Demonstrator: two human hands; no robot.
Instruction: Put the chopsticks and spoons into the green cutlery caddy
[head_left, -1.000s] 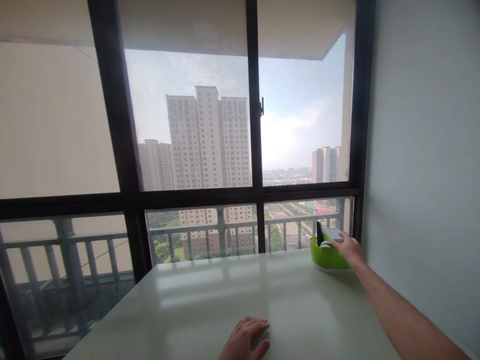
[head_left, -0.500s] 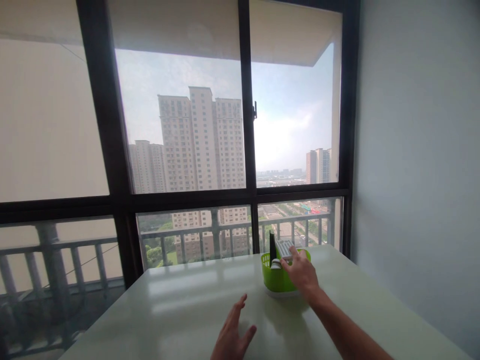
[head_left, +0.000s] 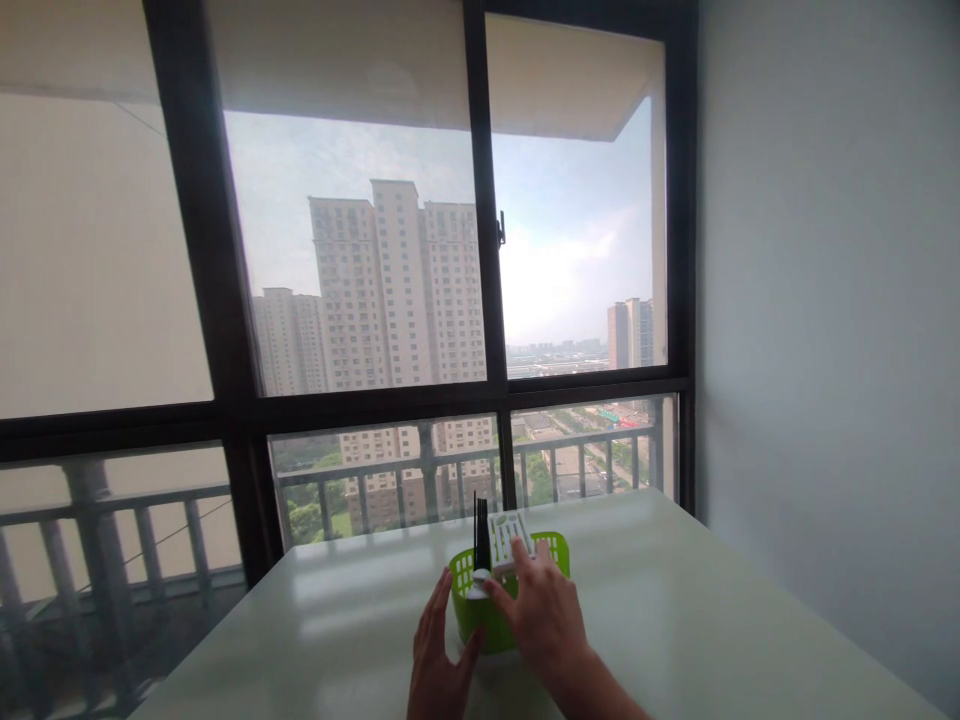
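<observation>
A green basket (head_left: 487, 635) with a perforated upper wall stands on the table in front of me. My left hand (head_left: 441, 640) is around its left corner, fingers along the side and thumb against the front. My right hand (head_left: 544, 605) grips the near rim; its fingers reach over a white slotted piece (head_left: 511, 540) that sticks up inside, and the thumb lies by a rounded white object (head_left: 480, 580), perhaps a spoon. Thin black sticks or tines (head_left: 481, 535) rise upright beside the slotted piece. The basket's lower contents are hidden.
The pale glossy table (head_left: 360, 610) extends to a dark-framed window (head_left: 375, 395) at the back. A grey wall (head_left: 825, 350) runs along the right. Railings (head_left: 390, 460) and tall buildings show beyond the glass.
The basket has come left and nearer to me, with my right hand on it. My left hand has closed in from bare table onto the basket's left side.
</observation>
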